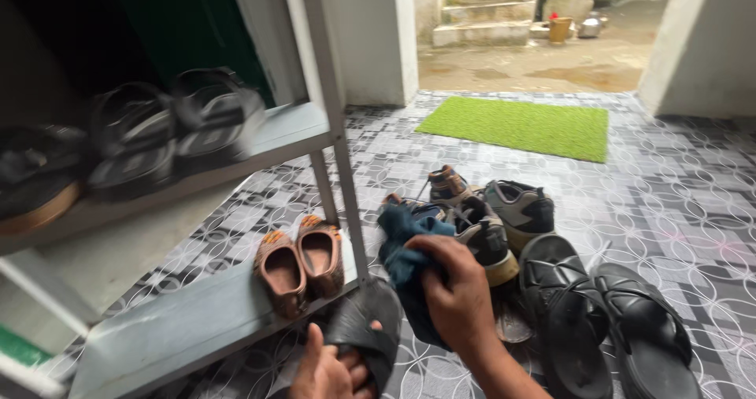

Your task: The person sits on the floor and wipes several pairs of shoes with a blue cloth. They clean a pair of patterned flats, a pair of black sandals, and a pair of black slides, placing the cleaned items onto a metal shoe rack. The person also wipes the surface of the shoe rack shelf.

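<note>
While the left hand [331,371] grips a black sandal [364,328] just below the shoe rack [331,131], the right hand [449,289] clamps a blue cloth [402,241] beside it, near brown slippers [299,261] on the rack's lower shelf.

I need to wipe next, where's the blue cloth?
In the right hand, low in the centre, the blue cloth is bunched just right of the rack post, in front of the sneakers.

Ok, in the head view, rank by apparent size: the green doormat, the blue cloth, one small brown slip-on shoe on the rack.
1. Green doormat, largest although farthest.
2. Blue cloth, bunched in the right hand, partly hidden.
3. Small brown slip-on shoe, close to the cloth; unsure.
</note>
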